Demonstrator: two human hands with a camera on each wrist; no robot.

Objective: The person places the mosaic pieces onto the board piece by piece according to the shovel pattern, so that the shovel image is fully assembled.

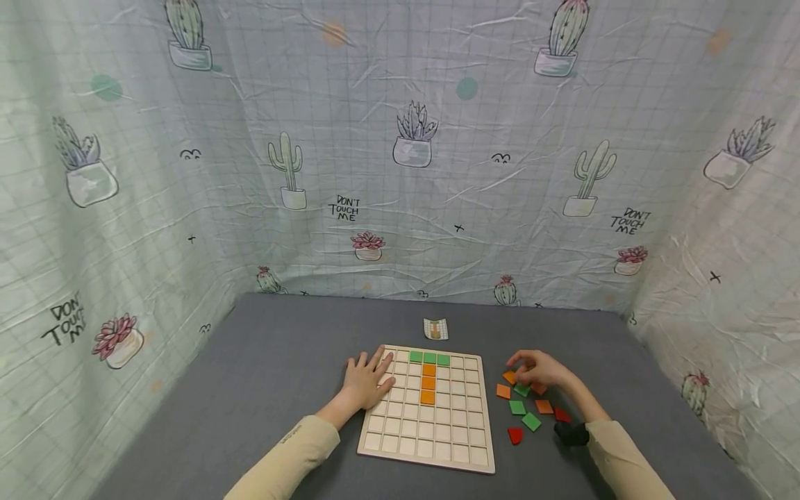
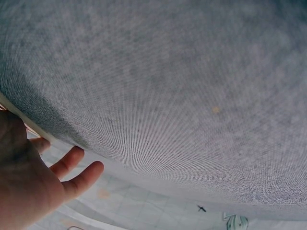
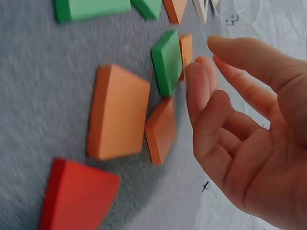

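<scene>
A pale wooden grid board lies on the dark grey table. Three green square tiles sit side by side in its top row, with three orange tiles in a column below the middle one. My left hand rests with spread fingers on the board's upper left edge. My right hand hovers over loose tiles right of the board, its fingers loosely bent and nothing between them. Beneath it, in the right wrist view, are a green tile and an orange tile.
Around the right hand lie more loose pieces: green tiles, orange tiles and red pieces with a rounded side. A small printed pattern card lies beyond the board. A cactus-print curtain encloses the table at the back and sides.
</scene>
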